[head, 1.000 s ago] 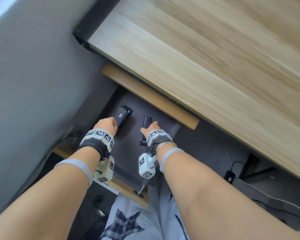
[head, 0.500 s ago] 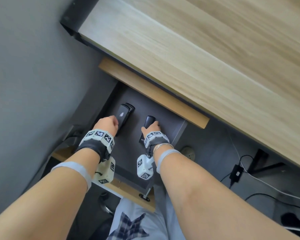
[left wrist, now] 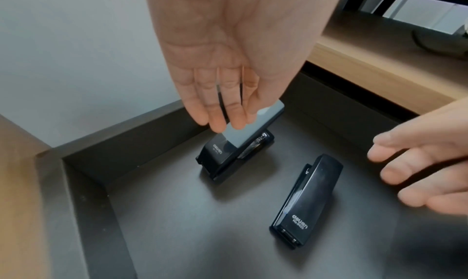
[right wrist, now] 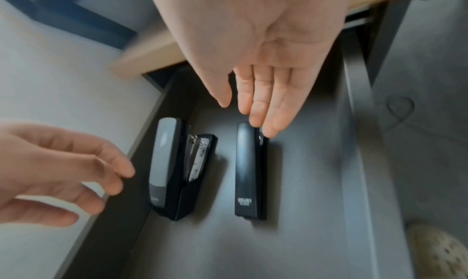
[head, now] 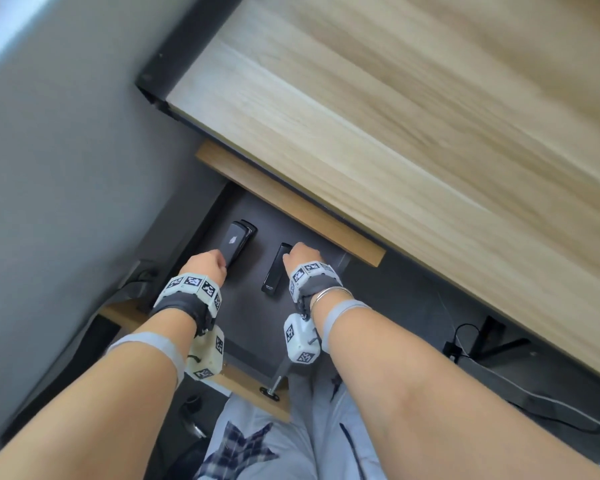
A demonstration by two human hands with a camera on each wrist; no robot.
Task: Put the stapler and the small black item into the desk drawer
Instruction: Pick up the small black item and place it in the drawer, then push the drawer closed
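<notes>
A black stapler with a grey top lies at the left of the open dark drawer. The small, slim black item lies beside it on the right. My left hand hovers over the stapler's near end with straight fingers, gripping nothing. My right hand is spread flat, its fingertips over the slim item's far end. I cannot tell whether either hand touches its item.
The light wooden desk top overhangs the back of the drawer. The drawer's wooden front with a metal handle is near my lap. A grey wall runs on the left. Cables lie on the floor at the right.
My right hand has slid to the right of the slim item, uncovering most of it. My left hand stays at the stapler's near end. Both items lie still.
</notes>
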